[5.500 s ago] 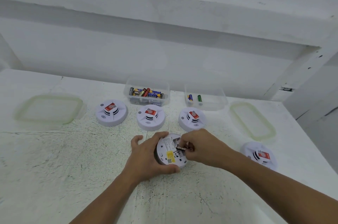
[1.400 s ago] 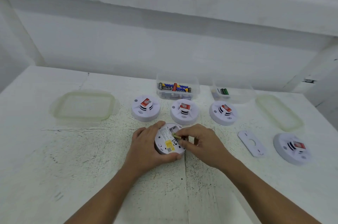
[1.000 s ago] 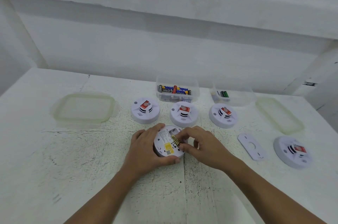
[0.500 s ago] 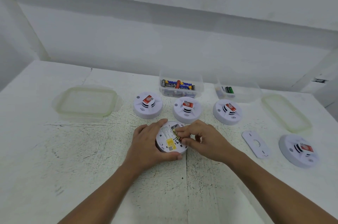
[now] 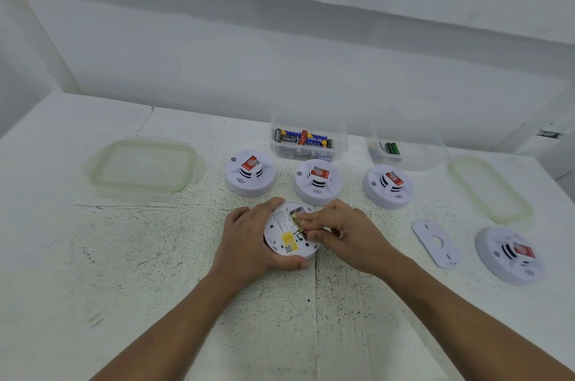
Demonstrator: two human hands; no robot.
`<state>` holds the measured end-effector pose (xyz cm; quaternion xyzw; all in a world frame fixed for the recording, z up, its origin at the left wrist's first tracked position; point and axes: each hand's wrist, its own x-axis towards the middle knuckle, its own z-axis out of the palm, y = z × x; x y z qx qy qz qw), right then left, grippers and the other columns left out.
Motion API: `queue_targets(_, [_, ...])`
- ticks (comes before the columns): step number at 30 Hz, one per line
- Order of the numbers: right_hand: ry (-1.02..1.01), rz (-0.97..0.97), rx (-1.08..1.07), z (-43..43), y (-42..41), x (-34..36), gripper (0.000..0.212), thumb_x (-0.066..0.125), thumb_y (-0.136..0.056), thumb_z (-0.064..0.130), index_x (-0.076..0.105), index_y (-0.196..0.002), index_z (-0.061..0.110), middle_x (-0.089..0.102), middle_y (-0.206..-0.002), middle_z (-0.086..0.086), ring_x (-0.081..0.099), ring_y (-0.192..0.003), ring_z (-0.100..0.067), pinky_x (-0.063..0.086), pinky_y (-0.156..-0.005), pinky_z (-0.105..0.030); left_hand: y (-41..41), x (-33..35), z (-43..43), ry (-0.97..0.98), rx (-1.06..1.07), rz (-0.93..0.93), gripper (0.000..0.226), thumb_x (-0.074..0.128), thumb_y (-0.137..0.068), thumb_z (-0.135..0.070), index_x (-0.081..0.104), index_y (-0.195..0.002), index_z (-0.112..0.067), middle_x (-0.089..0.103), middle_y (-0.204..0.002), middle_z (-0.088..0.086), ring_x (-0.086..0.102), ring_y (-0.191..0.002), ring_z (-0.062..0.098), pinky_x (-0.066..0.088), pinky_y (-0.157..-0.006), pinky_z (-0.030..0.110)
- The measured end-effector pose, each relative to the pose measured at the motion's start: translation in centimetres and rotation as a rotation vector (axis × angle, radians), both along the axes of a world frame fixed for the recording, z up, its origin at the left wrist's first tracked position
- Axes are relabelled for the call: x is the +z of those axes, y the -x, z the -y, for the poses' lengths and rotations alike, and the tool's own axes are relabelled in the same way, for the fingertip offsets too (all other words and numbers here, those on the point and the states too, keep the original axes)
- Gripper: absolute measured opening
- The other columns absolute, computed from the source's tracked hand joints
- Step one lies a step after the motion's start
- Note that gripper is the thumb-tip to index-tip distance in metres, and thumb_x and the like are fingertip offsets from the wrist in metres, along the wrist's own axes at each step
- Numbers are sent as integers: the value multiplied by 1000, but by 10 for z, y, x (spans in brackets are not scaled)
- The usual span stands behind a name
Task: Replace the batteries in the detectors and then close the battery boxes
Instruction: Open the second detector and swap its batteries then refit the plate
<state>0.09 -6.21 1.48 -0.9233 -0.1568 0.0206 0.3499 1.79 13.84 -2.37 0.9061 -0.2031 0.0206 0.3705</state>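
The overturned detector [image 5: 287, 240] lies back-up near the middle of the counter [image 5: 124, 256], with its battery bay open on the far side. A black-and-gold battery [image 5: 297, 223] sits partly in that bay. The left hand [image 5: 249, 243] grips the detector from 9 o'clock, thumb on the near rim and fingers curled over the far rim. The right hand [image 5: 348, 237] reaches in from 3 o'clock and pinches the battery between forefinger and thumb.

Three more stand face-up in a row beyond it: the left detector [image 5: 250, 181] at 11 o'clock, the middle detector [image 5: 318, 190] at 12 and the right detector [image 5: 388, 194] at 1, each with a red label. Behind them are a clear box [image 5: 308, 153] of batteries at 12 o'clock and a second clear box [image 5: 413, 159] holding a few at 1. A white cover plate [image 5: 435, 242] lies at 3 o'clock, with a fifth detector [image 5: 510, 259] beyond it. A greenish lid [image 5: 143, 166] lies at 10 o'clock and another lid [image 5: 488, 189] at 2.
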Motion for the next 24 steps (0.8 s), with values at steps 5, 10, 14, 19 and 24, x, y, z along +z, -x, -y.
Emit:
queue_targets(5, [-5, 11, -2, -2, -1, -2, 18, 71, -83, 20, 74, -100, 23, 61, -107, 30, 56, -96, -6, 43, -81, -10, 0, 0, 1, -4, -2, -8, 121, 49, -38, -95, 47, -136, -24, 52, -127, -20, 40, -109, -7, 21, -104, 27])
queue_targets(10, [-13, 24, 9, -2, 0, -2, 19, 69, -85, 21, 73, -104, 22, 62, -110, 27, 52, -95, -4, 38, -78, -4, 0, 0, 0, -11, -2, -14, 120, 50, -38, -95, 46, -136, -25, 52, -127, -20, 38, -108, -9, 20, -104, 25])
queue_targets(14, [-44, 36, 23, -3, 1, -4, 23, 69, -85, 18, 73, -107, 16, 63, -112, 22, 49, -92, -2, 38, -78, -3, 0, 1, 2, 7, 17, 4, 114, 57, -40, -87, 48, -135, -24, 44, -120, -28, 30, -103, -17, 21, -102, 25])
queue_targets(19, [4, 44, 64, 0, 4, -4, 28, 65, -88, 19, 68, -116, 17, 56, -123, 24, 42, -98, 1, 34, -82, -2, 1, 3, 2, 4, 19, -3, 113, 57, -40, -87, 49, -134, -24, 43, -118, -28, 26, -100, -19, 20, -101, 25])
queue_targets(24, [35, 79, 62, -1, 9, -7, 28, 61, -89, 21, 69, -115, 15, 56, -125, 22, 39, -102, 2, 31, -86, -1, 2, 5, 1, 12, 15, -31, 114, 58, -38, -86, 47, -135, -27, 41, -117, -29, 25, -96, -20, 17, -100, 23])
